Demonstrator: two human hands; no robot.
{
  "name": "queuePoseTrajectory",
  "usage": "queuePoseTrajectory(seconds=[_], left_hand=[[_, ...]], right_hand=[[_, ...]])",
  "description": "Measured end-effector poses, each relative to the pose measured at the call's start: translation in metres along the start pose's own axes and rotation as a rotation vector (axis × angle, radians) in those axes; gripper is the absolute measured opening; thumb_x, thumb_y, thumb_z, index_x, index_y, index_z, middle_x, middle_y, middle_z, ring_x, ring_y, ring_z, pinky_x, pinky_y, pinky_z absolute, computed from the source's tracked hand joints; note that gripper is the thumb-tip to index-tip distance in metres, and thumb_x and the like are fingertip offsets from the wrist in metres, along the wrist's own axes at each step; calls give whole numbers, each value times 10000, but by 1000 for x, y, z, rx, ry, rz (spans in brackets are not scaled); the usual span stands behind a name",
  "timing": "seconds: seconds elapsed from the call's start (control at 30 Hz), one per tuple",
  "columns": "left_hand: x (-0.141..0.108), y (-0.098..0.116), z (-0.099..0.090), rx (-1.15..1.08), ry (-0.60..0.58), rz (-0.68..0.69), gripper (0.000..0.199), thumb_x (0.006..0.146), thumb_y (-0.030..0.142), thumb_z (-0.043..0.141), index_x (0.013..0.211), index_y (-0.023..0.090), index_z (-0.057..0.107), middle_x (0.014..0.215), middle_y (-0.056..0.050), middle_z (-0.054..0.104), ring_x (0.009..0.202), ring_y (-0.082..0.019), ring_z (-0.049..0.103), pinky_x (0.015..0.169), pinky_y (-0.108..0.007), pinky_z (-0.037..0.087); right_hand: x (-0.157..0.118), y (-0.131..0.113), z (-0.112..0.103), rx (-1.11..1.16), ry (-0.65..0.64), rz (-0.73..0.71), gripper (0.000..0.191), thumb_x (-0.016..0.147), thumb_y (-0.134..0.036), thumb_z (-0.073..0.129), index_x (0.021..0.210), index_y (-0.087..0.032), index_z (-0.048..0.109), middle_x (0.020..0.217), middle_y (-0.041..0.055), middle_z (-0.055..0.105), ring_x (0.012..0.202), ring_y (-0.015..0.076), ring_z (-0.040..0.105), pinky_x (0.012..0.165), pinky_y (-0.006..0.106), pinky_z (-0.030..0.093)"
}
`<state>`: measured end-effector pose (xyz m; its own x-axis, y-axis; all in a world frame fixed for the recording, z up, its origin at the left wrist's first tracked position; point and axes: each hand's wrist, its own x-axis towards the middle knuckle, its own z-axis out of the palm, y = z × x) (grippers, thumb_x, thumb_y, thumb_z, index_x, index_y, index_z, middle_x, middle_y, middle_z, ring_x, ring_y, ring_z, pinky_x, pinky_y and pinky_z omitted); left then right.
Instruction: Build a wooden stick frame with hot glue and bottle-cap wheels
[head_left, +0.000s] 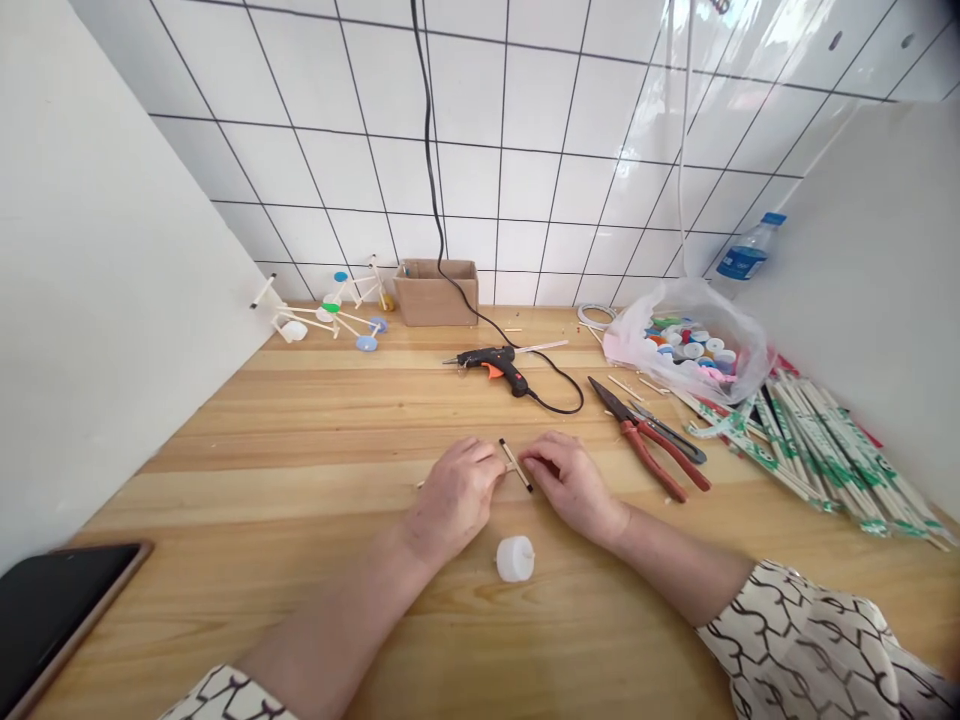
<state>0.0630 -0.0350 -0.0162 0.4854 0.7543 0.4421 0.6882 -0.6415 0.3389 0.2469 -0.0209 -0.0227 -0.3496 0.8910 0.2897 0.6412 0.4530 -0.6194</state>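
My left hand (457, 492) rests low over the table, its fingers closed round a thin wooden stick that mostly hides beneath it. At the stick's right end lies a short wooden crosspiece (516, 466) with black tips, set across it like a T. Just right of the crosspiece, my right hand (576, 488) has thumb and fingertips pinched together; whatever they hold is too small or hidden to make out. Nearer to me, between both forearms, stands a white bottle cap piece (515, 558) with small stubs at its sides.
A black glue gun (491, 366) lies behind the hands. Red-handled pliers (652, 440) and a utility knife (671, 435) are to the right, near wrapped chopsticks (832, 460) and a bag of caps (690, 345). Stick-and-cap models (330, 310), a cardboard box (439, 297) and a phone (60, 620) are leftward.
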Motion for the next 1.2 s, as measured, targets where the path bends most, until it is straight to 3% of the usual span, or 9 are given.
queuePoseTrajectory(seconds=[0.57,1.2], left_hand=[[2,1,-3,-13,-6,0,253,857,55,475,682,167,619,692,-33,597,699,-179,525,648,-290,457],[3,1,-4,-45,-12,1,238,821,17,492,688,168,619,693,-25,613,714,-179,534,662,-281,463]], right_hand=[[0,-8,-2,-33,-47,-5,172,822,-71,568,803,-202,679,782,26,655,805,185,596,790,333,396],[3,-8,0,-23,-22,-9,184,763,-20,610,728,-189,672,709,8,627,724,163,582,711,294,392]])
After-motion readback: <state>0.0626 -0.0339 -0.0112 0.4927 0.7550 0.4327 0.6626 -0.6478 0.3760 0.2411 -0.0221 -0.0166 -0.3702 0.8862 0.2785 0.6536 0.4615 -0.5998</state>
